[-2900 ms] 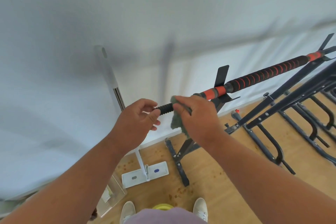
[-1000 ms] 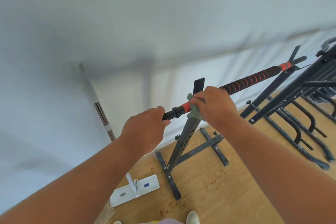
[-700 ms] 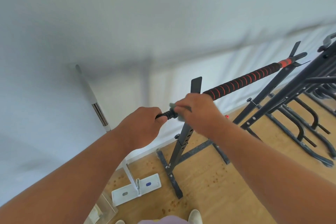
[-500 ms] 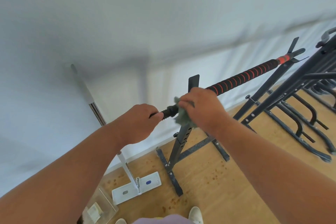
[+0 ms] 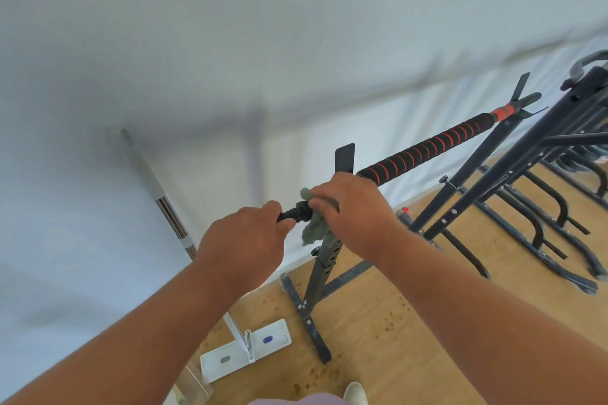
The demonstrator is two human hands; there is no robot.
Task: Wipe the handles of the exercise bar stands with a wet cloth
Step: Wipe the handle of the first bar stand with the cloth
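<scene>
While hands grip bar (image 5: 424, 149), mop (image 5: 245, 350) below, racks (image 5: 559, 148) right.

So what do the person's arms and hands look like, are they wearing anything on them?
Both forearms are bare as far as the frame shows: no sleeves, gloves, watch or bands in view. The left hand and right hand show no rings on the parts that are visible.

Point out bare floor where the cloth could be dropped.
Bare wooden floor lies between the near black stand's foot and the right forearm. A narrower strip lies between that foot and the white flat mop head. To the right it is crowded: black tubular stand legs cover the floor. The green cloth hangs from the right hand.
</scene>
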